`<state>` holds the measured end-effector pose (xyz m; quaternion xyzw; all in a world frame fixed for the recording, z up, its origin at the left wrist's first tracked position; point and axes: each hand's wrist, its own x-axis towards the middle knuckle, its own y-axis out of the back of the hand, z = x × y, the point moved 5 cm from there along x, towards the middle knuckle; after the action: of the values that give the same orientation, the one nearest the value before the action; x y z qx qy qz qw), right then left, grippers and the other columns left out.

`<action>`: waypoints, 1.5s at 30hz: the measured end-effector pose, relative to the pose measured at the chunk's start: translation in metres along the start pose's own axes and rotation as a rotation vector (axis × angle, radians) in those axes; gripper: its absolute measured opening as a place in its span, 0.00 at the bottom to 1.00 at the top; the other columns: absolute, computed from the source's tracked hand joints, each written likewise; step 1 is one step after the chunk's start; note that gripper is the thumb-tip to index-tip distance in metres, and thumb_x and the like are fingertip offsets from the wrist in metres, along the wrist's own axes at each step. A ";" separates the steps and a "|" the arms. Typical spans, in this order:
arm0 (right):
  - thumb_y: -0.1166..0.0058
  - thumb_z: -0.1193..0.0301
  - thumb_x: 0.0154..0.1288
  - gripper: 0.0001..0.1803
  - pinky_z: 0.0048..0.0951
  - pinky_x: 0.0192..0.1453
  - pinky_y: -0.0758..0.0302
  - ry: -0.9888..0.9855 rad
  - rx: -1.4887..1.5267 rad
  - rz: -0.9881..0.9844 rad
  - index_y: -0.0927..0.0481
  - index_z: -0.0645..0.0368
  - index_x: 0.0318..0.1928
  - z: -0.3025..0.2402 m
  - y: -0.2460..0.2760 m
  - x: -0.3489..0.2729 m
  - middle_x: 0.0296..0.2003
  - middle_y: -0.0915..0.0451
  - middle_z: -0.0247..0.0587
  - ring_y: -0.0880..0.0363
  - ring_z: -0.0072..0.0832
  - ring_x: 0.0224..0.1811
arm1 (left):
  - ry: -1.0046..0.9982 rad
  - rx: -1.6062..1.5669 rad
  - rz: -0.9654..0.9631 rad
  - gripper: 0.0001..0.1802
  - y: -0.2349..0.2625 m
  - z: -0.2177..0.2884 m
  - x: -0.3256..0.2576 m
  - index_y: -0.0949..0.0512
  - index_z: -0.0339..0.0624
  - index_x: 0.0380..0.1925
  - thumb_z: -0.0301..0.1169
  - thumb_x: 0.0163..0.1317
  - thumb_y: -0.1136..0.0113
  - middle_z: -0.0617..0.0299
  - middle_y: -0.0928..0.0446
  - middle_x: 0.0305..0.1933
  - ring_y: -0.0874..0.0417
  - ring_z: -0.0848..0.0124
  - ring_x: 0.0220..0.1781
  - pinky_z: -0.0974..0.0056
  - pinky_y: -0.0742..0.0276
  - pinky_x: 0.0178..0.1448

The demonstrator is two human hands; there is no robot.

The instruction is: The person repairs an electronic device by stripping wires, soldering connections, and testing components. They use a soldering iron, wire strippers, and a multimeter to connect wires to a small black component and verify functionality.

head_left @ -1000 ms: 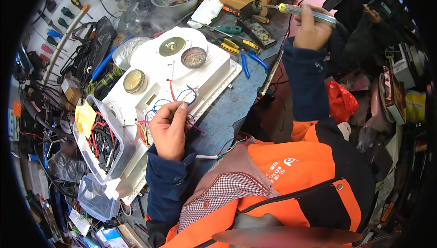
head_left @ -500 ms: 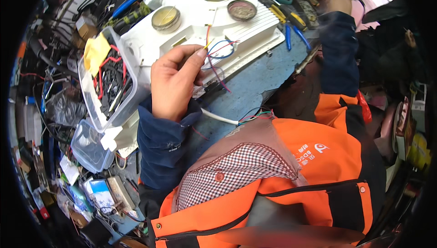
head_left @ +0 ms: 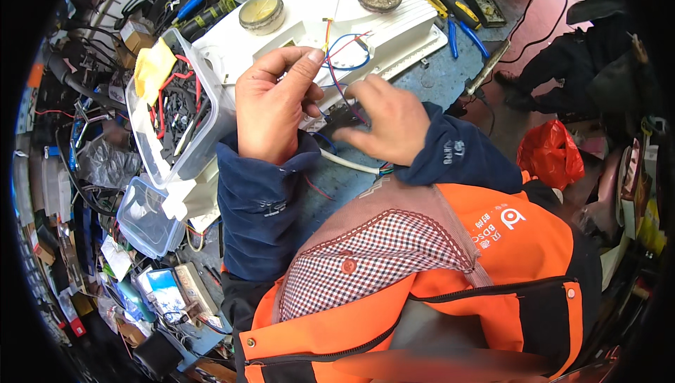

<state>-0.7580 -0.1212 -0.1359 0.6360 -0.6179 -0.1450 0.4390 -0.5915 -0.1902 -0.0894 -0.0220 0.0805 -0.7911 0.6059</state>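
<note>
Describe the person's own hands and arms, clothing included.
The left hand and right hand wear no gloves. Loose navy-blue sleeves, left and right, cover the forearms, with small pale markings near the cuffs. Higher up, the clothing turns orange and black.

The sleeves are navy, the zipped garment orange and black.

Pliers right of housing

left hand pinches while right hand curls nearby.
</note>
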 end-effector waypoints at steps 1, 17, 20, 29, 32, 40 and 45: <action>0.22 0.54 0.58 0.30 0.50 0.46 0.16 -0.028 -0.021 -0.027 0.22 0.61 0.50 -0.004 -0.004 0.002 0.44 0.21 0.50 0.14 0.53 0.44 | -0.004 -0.005 -0.013 0.11 -0.001 0.000 0.000 0.12 0.33 0.47 0.32 0.75 0.28 0.64 0.15 0.32 0.18 0.78 0.28 0.71 0.25 0.28; 0.36 0.81 0.59 0.26 0.32 0.48 0.13 0.167 0.154 0.268 0.15 0.63 0.60 0.014 0.048 0.030 0.56 0.16 0.48 0.12 0.35 0.43 | -0.037 -0.098 -0.007 0.03 -0.020 -0.015 0.006 0.19 0.35 0.39 0.24 0.72 0.35 0.55 0.16 0.46 0.14 0.72 0.33 0.67 0.16 0.31; 0.36 0.83 0.57 0.27 0.30 0.49 0.14 0.165 0.193 0.293 0.15 0.63 0.60 0.029 0.048 0.037 0.57 0.15 0.46 0.13 0.32 0.43 | -0.018 -0.128 0.016 0.05 -0.029 -0.026 0.018 0.20 0.34 0.40 0.25 0.73 0.36 0.50 0.19 0.58 0.13 0.71 0.34 0.66 0.14 0.32; 0.35 0.83 0.56 0.26 0.35 0.53 0.14 0.204 0.151 0.348 0.12 0.59 0.57 0.043 0.046 0.040 0.53 0.16 0.45 0.12 0.40 0.51 | 0.103 -0.179 -0.002 0.06 -0.042 -0.037 0.026 0.23 0.32 0.47 0.25 0.77 0.42 0.50 0.17 0.49 0.10 0.66 0.38 0.62 0.08 0.41; 0.36 0.82 0.55 0.25 0.40 0.56 0.14 0.234 0.112 0.367 0.12 0.59 0.57 0.044 0.045 0.039 0.53 0.16 0.47 0.12 0.45 0.53 | 0.084 -0.193 0.022 0.06 -0.042 -0.041 0.029 0.24 0.32 0.47 0.25 0.77 0.44 0.50 0.16 0.44 0.09 0.65 0.38 0.61 0.08 0.44; 0.37 0.86 0.55 0.27 0.38 0.51 0.13 0.206 0.015 0.411 0.12 0.59 0.58 0.039 0.033 0.031 0.57 0.18 0.47 0.11 0.41 0.48 | 0.035 -0.065 0.037 0.05 -0.041 -0.046 0.027 0.26 0.32 0.46 0.24 0.78 0.46 0.48 0.14 0.39 0.10 0.66 0.37 0.63 0.10 0.41; 0.36 0.87 0.55 0.27 0.36 0.46 0.12 0.224 0.057 0.468 0.12 0.59 0.57 0.043 0.026 0.027 0.52 0.19 0.46 0.11 0.38 0.41 | 0.120 -0.016 0.049 0.06 -0.042 -0.047 0.021 0.26 0.34 0.49 0.26 0.79 0.47 0.49 0.13 0.41 0.10 0.68 0.36 0.64 0.11 0.37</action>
<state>-0.8009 -0.1582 -0.1318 0.5000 -0.6995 0.0491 0.5082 -0.6437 -0.1950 -0.1307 0.0226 0.1233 -0.7751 0.6192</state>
